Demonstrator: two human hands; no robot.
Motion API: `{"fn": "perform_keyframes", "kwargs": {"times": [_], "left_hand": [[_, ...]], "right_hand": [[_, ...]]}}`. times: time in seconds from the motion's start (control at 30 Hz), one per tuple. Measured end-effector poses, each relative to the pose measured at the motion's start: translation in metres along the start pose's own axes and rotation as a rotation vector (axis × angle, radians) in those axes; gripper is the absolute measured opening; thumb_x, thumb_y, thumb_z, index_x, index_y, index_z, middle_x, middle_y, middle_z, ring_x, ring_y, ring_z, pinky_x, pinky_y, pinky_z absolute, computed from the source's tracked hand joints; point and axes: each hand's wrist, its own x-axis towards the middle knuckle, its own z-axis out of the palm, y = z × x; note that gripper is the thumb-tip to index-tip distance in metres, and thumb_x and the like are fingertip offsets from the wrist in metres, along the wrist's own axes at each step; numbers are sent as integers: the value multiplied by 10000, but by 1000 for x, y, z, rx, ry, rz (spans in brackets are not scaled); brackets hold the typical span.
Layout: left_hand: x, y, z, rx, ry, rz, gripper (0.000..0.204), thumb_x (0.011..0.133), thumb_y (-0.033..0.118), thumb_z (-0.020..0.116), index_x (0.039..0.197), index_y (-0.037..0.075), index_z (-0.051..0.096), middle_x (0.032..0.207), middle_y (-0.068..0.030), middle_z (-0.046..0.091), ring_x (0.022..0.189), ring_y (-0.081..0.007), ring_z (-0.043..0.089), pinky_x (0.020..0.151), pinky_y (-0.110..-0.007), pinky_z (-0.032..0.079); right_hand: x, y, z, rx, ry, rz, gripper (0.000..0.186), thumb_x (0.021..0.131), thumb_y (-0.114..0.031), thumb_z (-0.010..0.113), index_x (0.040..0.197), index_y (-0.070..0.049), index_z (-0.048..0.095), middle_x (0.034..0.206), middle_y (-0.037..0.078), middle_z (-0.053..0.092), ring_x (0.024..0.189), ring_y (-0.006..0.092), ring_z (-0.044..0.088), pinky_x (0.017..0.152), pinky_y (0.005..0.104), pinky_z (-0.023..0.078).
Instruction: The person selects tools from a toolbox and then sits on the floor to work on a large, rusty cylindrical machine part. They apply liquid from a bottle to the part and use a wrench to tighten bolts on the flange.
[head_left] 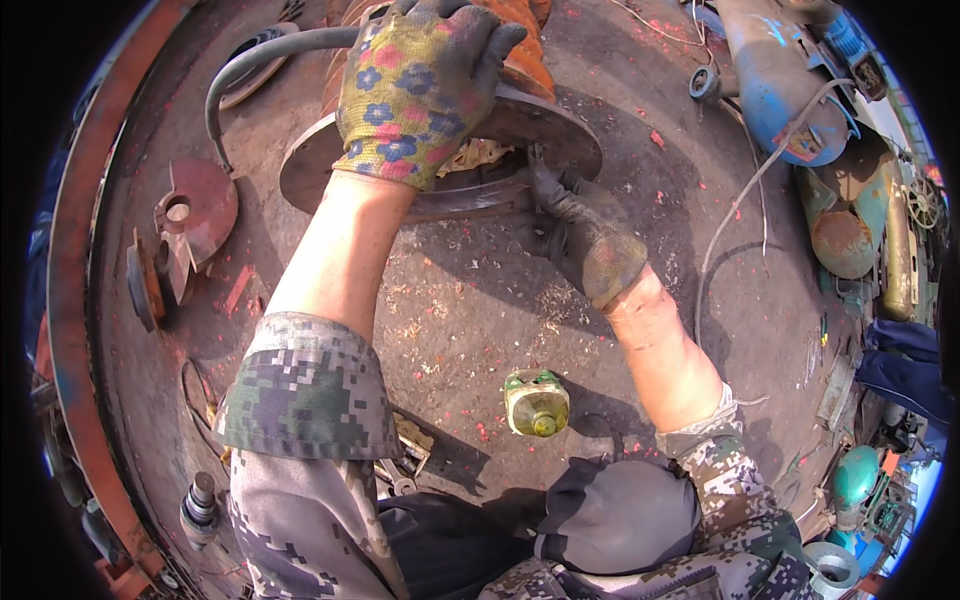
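Note:
A round dark metal flange [460, 205] with an open middle lies in front of me, joined to an orange ribbed metal cylinder [535, 70]. My left hand [415, 95], in a yellow floral work glove, reaches over the flange onto the cylinder's near end. Its fingers are curled, and what lies under them is hidden. A thick grey hose [265, 50] runs up to that glove from the left. My right hand [590, 235], in a dirty dark glove, has its fingers closed on the flange's near-right edge. Crumpled yellowish material [475, 157] shows inside the opening.
A cut plastic bottle [537, 402] stands on the ground near my knees. Reddish metal discs [197, 215] lie at left beside a curved rusty rail [85, 300]. At right are a blue tank [780, 90], a rusty green cylinder [845, 215] and a loose cable [712, 250].

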Motion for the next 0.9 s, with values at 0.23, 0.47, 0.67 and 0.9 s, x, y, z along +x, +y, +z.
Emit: {"fn": "perform_keyframes", "kwargs": {"times": [0.23, 0.47, 0.67, 0.9], "left_hand": [[2, -1, -2, 15, -1, 13, 164, 928, 206, 696, 872, 53, 683, 904, -144, 654, 902, -366, 641, 801, -482, 522], [0, 0, -4, 19, -10, 23, 168, 929, 207, 695, 858, 55, 685, 899, -143, 658, 898, -366, 641, 805, -479, 522], [1, -1, -6, 27, -14, 12, 169, 917, 207, 706, 848, 54, 686, 900, -138, 662, 901, -363, 643, 809, -476, 523], [-1, -3, -7, 10, -17, 10, 166, 909, 203, 711, 845, 52, 683, 900, -142, 661, 901, -368, 643, 802, -480, 523]], "right_hand": [[16, 16, -14, 433, -140, 75, 315, 1012, -260, 682, 1212, -20, 642, 1020, 69, 722, 863, 168, 700, 716, 290, 592], [-3, -2, -2, -105, -10, 23, 334, 1009, -295, 688, 1198, -21, 655, 965, 64, 715, 795, 157, 690, 694, 299, 591], [7, 13, -9, 247, -110, 84, 345, 1013, -333, 682, 1197, -42, 655, 894, 26, 671, 721, 137, 643, 655, 276, 557], [-2, -1, 3, 257, -113, 236, 344, 1014, -391, 667, 1151, -76, 662, 894, 26, 669, 701, 133, 624, 598, 255, 524]]}}
